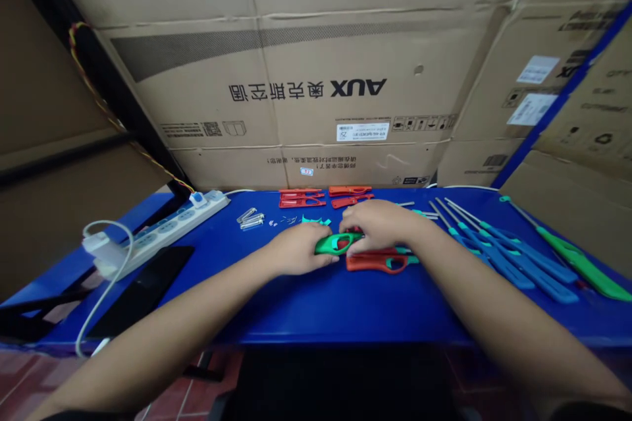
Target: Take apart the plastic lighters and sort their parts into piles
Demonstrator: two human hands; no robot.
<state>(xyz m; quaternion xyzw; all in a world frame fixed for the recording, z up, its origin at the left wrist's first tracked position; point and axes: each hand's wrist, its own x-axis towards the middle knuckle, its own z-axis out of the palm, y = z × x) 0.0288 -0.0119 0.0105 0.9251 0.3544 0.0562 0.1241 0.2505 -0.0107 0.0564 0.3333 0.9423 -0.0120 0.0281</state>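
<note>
Over the middle of the blue table, my left hand (300,250) is closed around the rear of a green long-nosed lighter handle (326,246). A red part shows in the handle's trigger opening. My right hand (378,223) pinches the handle's other end, and its fingers hide what lies between them. Just below my right hand lies a red lighter handle (370,263) with green pieces beside it. Small green pieces (313,219) lie beyond my left hand. Red handle shells (301,198) are at the back of the table, with more red shells (350,196) beside them.
Several blue lighters (523,253) with metal stems and a green lighter (573,253) lie to the right. Small metal parts (251,219) sit at back left. A power strip (172,226), a white cable and a black flat object (143,289) occupy the left. Cardboard (316,45) walls the back.
</note>
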